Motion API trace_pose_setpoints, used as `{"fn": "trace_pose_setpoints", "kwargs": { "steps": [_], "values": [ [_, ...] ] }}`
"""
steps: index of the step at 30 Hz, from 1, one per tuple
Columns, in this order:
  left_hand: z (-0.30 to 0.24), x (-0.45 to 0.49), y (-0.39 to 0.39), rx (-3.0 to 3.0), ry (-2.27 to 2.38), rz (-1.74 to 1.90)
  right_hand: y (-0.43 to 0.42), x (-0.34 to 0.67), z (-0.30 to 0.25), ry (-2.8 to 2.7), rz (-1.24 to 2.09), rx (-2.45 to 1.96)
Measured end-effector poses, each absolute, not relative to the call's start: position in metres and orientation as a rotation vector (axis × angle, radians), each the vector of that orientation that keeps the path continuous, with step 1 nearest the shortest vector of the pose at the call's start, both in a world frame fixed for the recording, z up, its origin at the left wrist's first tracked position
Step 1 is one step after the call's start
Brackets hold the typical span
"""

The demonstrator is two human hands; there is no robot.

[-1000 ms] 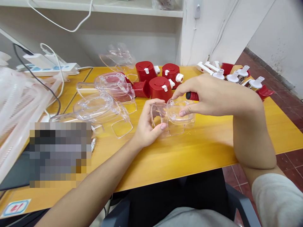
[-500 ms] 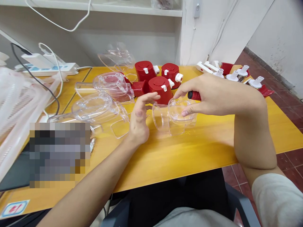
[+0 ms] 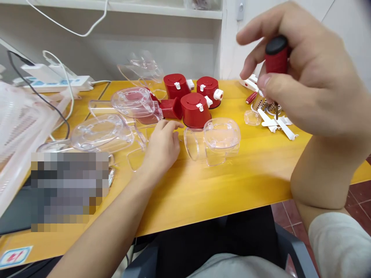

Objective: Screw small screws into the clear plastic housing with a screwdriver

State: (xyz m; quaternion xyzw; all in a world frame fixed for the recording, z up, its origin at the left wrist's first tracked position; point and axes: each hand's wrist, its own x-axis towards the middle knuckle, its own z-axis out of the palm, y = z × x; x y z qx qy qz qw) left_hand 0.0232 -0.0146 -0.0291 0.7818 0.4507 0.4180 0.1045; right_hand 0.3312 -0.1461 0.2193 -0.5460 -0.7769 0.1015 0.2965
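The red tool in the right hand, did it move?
Yes. The red tool went up and to the right in the picture, away from the front red pot.

Tabletop (image 3: 220, 189) offers passage in front of the clear housing (image 3: 222, 134). Red containers (image 3: 196, 111) obstruct directly behind it; white strips (image 3: 286, 129), right rear. Left hand (image 3: 162, 148) occupies its left.

Two o'clock: right hand (image 3: 310, 77) hides part of red-handled tool (image 3: 276, 61). Eight o'clock: pixelated patch (image 3: 69, 193) (contents unreadable). Eleven o'clock: shelf (image 3: 145, 9) cut off above.
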Motion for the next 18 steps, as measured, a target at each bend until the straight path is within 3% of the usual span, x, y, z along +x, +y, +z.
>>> {"fn": "trace_pose_setpoints", "kwargs": {
  "steps": [11,18],
  "values": [
    [-0.020,0.025,-0.027,2.437,1.571,0.698,-0.159,0.337,0.229,-1.938,0.201,-1.509],
    [-0.016,0.025,-0.025,2.412,1.530,0.730,-0.159,0.336,0.226,-1.927,0.197,-1.535]
  ]
}}
